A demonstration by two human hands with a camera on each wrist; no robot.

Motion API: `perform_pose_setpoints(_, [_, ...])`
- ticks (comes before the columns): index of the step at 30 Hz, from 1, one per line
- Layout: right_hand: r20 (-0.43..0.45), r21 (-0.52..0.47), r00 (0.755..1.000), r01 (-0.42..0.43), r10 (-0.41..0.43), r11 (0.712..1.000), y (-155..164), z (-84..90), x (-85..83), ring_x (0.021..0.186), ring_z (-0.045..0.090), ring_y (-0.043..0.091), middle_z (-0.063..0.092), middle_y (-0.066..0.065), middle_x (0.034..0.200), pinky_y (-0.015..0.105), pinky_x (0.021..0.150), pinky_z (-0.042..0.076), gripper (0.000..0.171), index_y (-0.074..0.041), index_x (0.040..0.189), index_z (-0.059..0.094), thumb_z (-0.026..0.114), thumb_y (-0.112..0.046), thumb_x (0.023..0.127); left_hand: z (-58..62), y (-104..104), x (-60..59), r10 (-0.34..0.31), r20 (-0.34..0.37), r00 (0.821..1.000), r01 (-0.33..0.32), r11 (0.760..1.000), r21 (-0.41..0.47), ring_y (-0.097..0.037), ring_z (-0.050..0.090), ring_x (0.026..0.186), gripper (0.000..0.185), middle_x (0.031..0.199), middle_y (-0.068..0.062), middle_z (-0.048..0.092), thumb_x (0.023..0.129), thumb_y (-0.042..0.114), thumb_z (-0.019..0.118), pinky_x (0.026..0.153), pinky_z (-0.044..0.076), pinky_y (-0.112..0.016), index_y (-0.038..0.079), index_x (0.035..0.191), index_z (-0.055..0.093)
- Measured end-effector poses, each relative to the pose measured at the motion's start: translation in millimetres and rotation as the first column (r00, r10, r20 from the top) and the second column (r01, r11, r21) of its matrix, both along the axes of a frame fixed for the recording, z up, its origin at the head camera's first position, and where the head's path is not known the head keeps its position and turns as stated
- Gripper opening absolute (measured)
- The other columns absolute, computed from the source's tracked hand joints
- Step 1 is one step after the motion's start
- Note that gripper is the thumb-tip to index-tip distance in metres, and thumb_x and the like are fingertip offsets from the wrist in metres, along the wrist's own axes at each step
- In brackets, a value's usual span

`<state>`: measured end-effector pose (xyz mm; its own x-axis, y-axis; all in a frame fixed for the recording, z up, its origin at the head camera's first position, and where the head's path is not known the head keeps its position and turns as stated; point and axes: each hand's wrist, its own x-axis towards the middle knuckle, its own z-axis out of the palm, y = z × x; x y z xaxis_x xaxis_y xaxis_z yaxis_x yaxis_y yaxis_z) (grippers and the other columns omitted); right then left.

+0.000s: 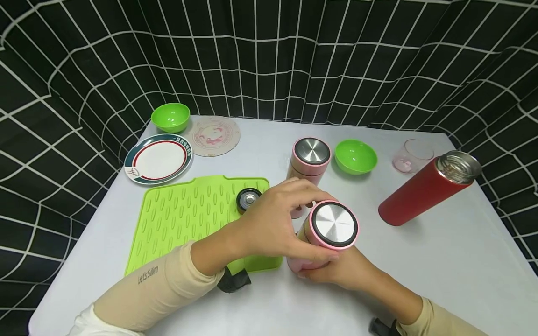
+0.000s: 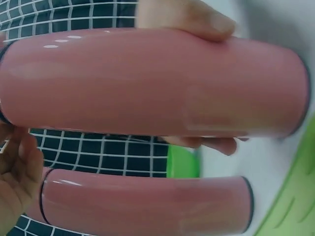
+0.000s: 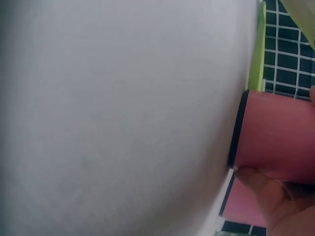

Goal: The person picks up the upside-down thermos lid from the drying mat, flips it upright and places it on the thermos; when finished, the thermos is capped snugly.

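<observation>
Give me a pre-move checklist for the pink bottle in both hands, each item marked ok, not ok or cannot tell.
1. Left hand grips the upper part of the near pink bottle: ok.
2. Right hand holds its lower body from below: ok.
3. Steel-topped lid seated on the bottle: ok; whether screwed tight: cannot tell.
4. Second pink bottle stands upright close behind the left hand, little room: not ok.
5. Red bottle well apart to the right, lid off: ok.
6. Black cap lies on the green mat, beside the left hand: ok.
</observation>
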<state>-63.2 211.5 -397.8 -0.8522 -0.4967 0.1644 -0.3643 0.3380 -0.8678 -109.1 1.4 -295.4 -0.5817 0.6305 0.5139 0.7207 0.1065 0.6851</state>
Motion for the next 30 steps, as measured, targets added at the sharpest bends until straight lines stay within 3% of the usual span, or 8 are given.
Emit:
perform_pose_setpoints(8, [-0.008, -0.057, 0.997, -0.079, 0.078, 0.995, -0.6, -2.7, -4.1, 0.079, 0.061, 0.014, 0.064, -0.006, 0.09, 0.03, 0.071, 0.052, 0.042, -0.025, 0.098, 0.063, 0.089, -0.007, 0.069, -4.2, 0.0, 0.1, -0.07, 0.046, 0.997, 0.07, 0.998, 0.001, -0.003, 0.049, 0.101, 0.072, 0.115, 0.01, 0.056, 0.068, 0.034, 0.086, 0.08, 0.048, -0.022, 0.012, 0.128, 0.054])
perform_pose_setpoints(13, [-0.04, 0.008, 0.999, -0.03, 0.03, 1.0, 2.6, -1.3, -2.8, 0.084, 0.061, 0.013, 0.064, -0.008, 0.094, 0.029, 0.074, 0.052, 0.047, -0.024, 0.103, 0.06, 0.09, -0.012, 0.068, -6.2, 4.4, 3.4, -0.062, 0.059, 0.996, 0.062, 0.998, 0.006, -0.002, 0.048, 0.104, 0.071, 0.118, 0.009, 0.053, 0.067, 0.037, 0.087, 0.085, 0.047, -0.024, 0.012, 0.123, 0.051])
perform_pose_setpoints(18, [-0.02, 0.029, 1.0, -0.004, 0.005, 1.0, 4.0, 1.0, -3.0, 0.092, 0.06, 0.014, 0.062, -0.007, 0.103, 0.03, 0.08, 0.051, 0.055, -0.02, 0.113, 0.057, 0.09, -0.018, 0.069, -9.0, 6.6, 3.3, -0.061, 0.028, 0.998, 0.06, 0.997, 0.04, -0.002, 0.049, 0.107, 0.076, 0.118, 0.007, 0.055, 0.067, 0.031, 0.086, 0.086, 0.046, -0.022, 0.012, 0.132, 0.051])
perform_pose_setpoints(25, [-0.015, 0.033, 1.0, -0.006, 0.006, 0.999, 4.1, 2.1, -1.9, 0.091, 0.06, 0.014, 0.063, -0.007, 0.101, 0.03, 0.08, 0.051, 0.05, -0.021, 0.109, 0.058, 0.089, -0.019, 0.07, -9.8, 7.3, 3.3, -0.104, 0.064, 0.993, 0.101, 0.994, 0.049, -0.004, 0.048, 0.113, 0.078, 0.123, 0.004, 0.054, 0.067, 0.03, 0.087, 0.094, 0.044, -0.024, 0.009, 0.132, 0.048])
perform_pose_setpoints(30, [-0.014, 0.04, 1.0, 0.019, -0.018, 0.999, 6.1, 2.0, -0.1, 0.096, 0.059, 0.015, 0.062, -0.006, 0.107, 0.031, 0.083, 0.05, 0.057, -0.018, 0.116, 0.057, 0.089, -0.019, 0.07, -14.0, 9.4, 4.3, -0.129, 0.099, 0.987, 0.121, 0.989, 0.082, -0.006, 0.048, 0.117, 0.084, 0.128, 0.002, 0.05, 0.066, 0.025, 0.088, 0.1, 0.042, -0.027, 0.009, 0.134, 0.043])
